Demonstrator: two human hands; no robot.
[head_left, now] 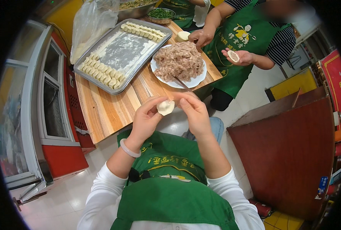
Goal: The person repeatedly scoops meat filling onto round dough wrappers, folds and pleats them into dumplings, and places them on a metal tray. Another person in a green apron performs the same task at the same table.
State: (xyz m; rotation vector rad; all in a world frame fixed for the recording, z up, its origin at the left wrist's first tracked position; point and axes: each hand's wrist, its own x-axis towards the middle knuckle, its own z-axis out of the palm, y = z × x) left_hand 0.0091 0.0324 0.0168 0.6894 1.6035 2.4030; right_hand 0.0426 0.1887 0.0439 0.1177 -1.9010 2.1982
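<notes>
My left hand (147,115) is closed on a small pale dumpling (165,107), held up in front of the table's near edge. Close beside it is my right hand (193,113), its fingers stretched toward the dumpling and a little blurred; I see nothing held in it. Beyond my hands, a white plate (198,81) carries a mound of minced meat filling (179,59) with a utensil handle (182,84) sticking out. To the left lies a metal tray (118,53), floured, with rows of dumplings (101,71) at its near and far ends.
Across the wooden table (105,115), a co-worker in a green apron (235,46) holds a filled wrapper (233,56) on one palm; the other hand is near a stack of wrappers (182,36). Chopped greens (160,13) sit behind. A brown cabinet (281,149) stands right, a glass-doored fridge (20,96) left.
</notes>
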